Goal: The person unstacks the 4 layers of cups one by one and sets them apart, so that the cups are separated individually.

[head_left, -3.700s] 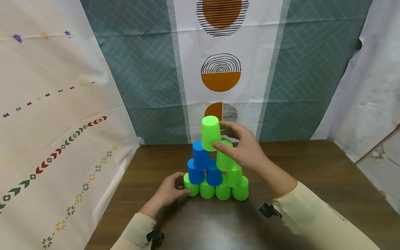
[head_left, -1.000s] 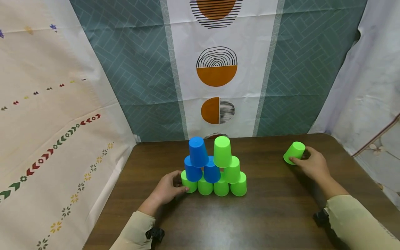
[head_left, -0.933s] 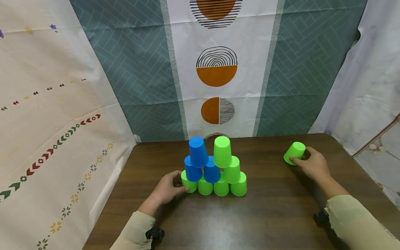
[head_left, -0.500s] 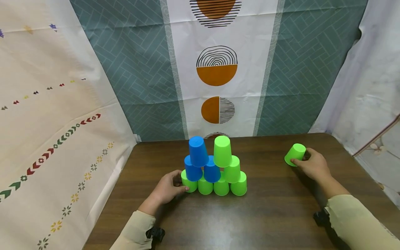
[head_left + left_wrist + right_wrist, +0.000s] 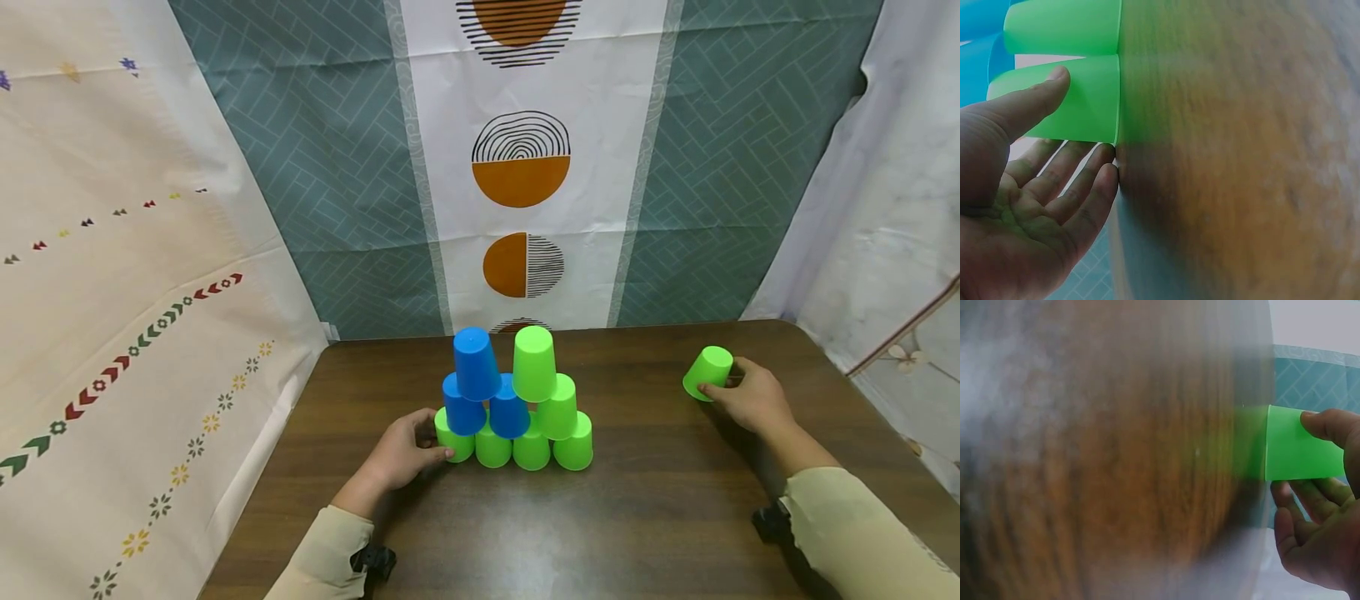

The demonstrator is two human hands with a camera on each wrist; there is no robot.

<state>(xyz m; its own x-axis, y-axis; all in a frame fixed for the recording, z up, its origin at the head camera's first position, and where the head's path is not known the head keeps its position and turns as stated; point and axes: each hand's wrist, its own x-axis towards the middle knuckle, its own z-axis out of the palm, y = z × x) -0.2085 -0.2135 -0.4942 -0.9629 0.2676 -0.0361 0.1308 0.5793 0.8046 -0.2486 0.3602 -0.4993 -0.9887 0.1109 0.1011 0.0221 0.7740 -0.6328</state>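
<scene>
Upside-down plastic cups form a stepped stack in the head view. Its bottom row is several green cups, the middle row two blue cups and one green cup. On top stand a blue cup and a green cup, side by side with a gap. My left hand holds the leftmost bottom green cup, thumb on its front and fingers along its outer side. Away to the right, my right hand grips a single green cup, mouth down on the table, between thumb and fingers.
The brown wooden table has its far edge just behind the stack. A teal and white patterned curtain hangs behind it. Pale cloths hang at the left and right.
Since the oldest frame, my right hand has carried the green cup from above the stack's top to the right side of the table. It shifts slightly nearer lately; my left hand stays put.
</scene>
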